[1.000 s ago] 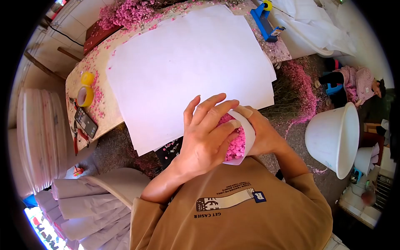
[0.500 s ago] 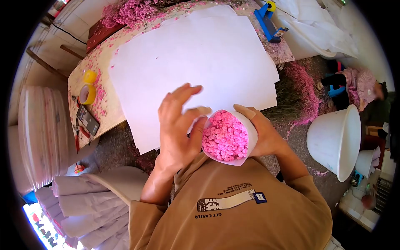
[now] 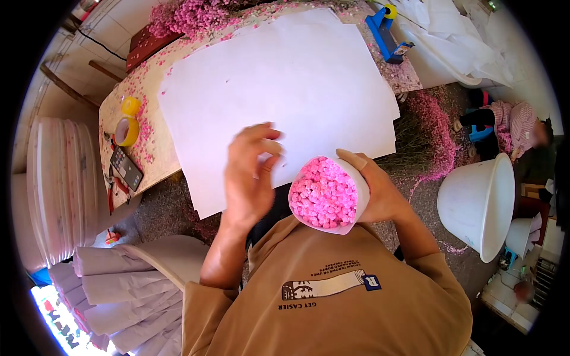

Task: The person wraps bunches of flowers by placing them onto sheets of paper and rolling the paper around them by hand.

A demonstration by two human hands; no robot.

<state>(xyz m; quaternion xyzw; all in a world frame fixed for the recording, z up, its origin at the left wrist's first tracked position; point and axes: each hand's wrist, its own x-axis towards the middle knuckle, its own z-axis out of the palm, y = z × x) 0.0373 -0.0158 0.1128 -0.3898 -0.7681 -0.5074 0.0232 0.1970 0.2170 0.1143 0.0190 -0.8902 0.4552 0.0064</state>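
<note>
The flower bundle (image 3: pixel 324 194), a packed round of pink blossoms inside a white paper wrap (image 3: pixel 358 188), is held at the near edge of the white paper sheets (image 3: pixel 279 89), close to the person's shirt (image 3: pixel 332 285), its blossom end facing up toward the camera. The right hand (image 3: pixel 381 193) grasps it, fingers around the outer side of the wrap and the taped thumb along its upper rim. The left hand (image 3: pixel 246 178) is apart from the bundle, over the near left part of the sheets, its fingers released, loosely curled and blurred. The sheets lie overlapping on the tabletop (image 3: pixel 155 59), which is strewn with pink petals. Left of the sheets are two yellow tape rolls (image 3: pixel 126 132), a phone (image 3: pixel 126 168) and red-handled cutters (image 3: pixel 110 190). Beyond their far left edge lies a heap of pink flowers (image 3: pixel 193 18); by their far right corner stands a blue tape dispenser (image 3: pixel 386 38). Right of the sheets, below the tabletop, are more flowers (image 3: pixel 432 130), a white tub (image 3: pixel 469 204) and a seated person (image 3: pixel 522 130). Nearer than the sheets, at lower left, grey-white paper rolls (image 3: pixel 133 291) fill a round container (image 3: pixel 178 261).
</note>
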